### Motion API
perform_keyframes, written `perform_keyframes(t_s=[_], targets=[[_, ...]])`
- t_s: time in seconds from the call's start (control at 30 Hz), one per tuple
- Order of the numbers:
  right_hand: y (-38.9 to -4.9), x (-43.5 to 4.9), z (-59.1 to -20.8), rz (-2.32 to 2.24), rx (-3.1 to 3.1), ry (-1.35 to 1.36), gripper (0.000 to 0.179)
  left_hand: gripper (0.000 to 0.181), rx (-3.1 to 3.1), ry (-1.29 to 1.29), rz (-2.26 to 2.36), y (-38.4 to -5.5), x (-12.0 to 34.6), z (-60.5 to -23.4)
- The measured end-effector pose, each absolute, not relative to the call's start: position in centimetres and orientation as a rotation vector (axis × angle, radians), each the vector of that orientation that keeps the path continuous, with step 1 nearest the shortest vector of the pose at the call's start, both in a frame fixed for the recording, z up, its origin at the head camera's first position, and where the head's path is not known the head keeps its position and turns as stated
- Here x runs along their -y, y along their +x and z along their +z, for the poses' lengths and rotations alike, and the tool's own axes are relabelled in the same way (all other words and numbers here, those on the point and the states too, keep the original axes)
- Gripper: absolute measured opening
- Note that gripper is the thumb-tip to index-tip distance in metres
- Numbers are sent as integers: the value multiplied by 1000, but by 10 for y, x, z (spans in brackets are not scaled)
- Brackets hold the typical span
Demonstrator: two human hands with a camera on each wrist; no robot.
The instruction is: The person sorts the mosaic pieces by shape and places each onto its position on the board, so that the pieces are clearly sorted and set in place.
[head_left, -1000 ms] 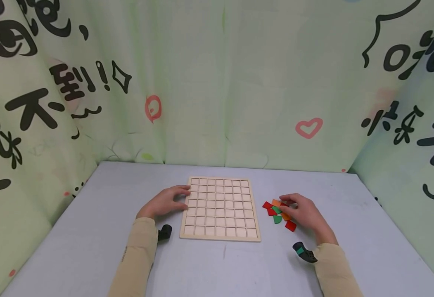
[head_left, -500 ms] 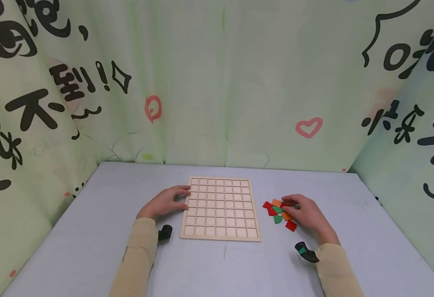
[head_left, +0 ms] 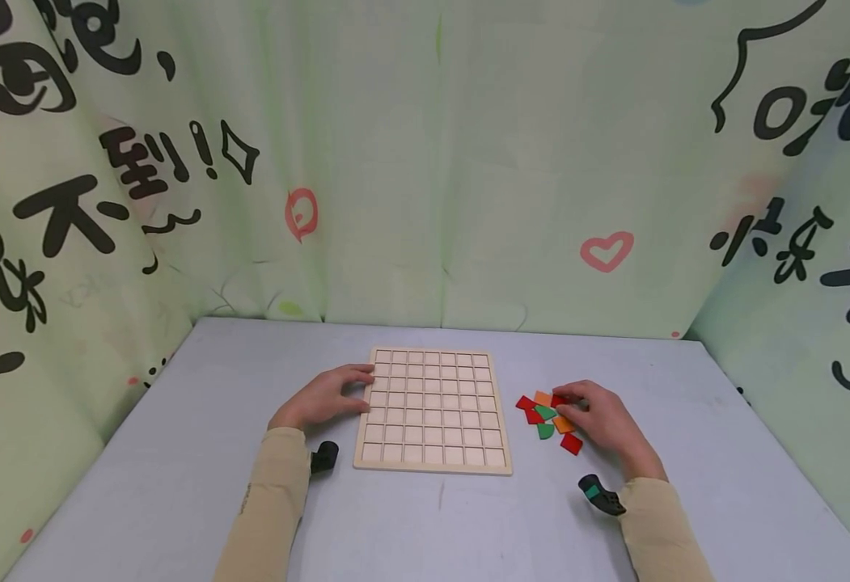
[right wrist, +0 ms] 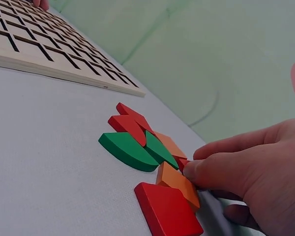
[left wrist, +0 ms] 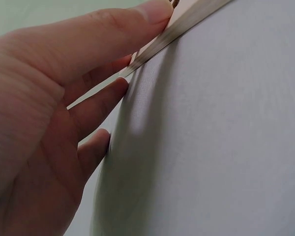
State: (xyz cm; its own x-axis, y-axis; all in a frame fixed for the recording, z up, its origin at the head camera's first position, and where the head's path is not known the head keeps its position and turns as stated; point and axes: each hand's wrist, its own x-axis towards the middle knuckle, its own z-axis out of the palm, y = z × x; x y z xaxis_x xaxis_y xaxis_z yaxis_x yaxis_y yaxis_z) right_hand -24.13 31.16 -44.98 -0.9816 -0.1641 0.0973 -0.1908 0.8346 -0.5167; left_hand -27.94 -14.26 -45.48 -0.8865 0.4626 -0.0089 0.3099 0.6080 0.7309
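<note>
In the head view a pale wooden grid board (head_left: 432, 411) lies flat on the table. My left hand (head_left: 324, 396) rests against its left edge, thumb and fingers spread apart along it. The left wrist view shows the thumb (left wrist: 155, 12) on the rim, while other fingertips touch down beside it. Right of the board is a small cluster of red, orange and green tiles. Over its right side, my right hand (head_left: 599, 414) pinches a red tile (right wrist: 182, 163) between thumb and index finger; most of that tile is hidden. An orange tile (right wrist: 178, 183) and a green tile (right wrist: 129, 151) lie close by.
The white table (head_left: 425, 525) ends at a printed green curtain (head_left: 512, 202) behind and on both sides. Nearest me in the cluster lies a red square tile (head_left: 571, 444). Black wrist devices (head_left: 599, 495) sit at both sleeves.
My right hand has shifted very slightly to the right and is now still among the tiles. The left hand and the board stay in place.
</note>
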Motion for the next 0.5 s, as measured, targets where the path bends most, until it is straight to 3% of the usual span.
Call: perform_keyframes(t_s=[0.5], targets=[[-245,-308,-449,809,2962,233,35,49,-2632,632,1133,-280,143,-454]])
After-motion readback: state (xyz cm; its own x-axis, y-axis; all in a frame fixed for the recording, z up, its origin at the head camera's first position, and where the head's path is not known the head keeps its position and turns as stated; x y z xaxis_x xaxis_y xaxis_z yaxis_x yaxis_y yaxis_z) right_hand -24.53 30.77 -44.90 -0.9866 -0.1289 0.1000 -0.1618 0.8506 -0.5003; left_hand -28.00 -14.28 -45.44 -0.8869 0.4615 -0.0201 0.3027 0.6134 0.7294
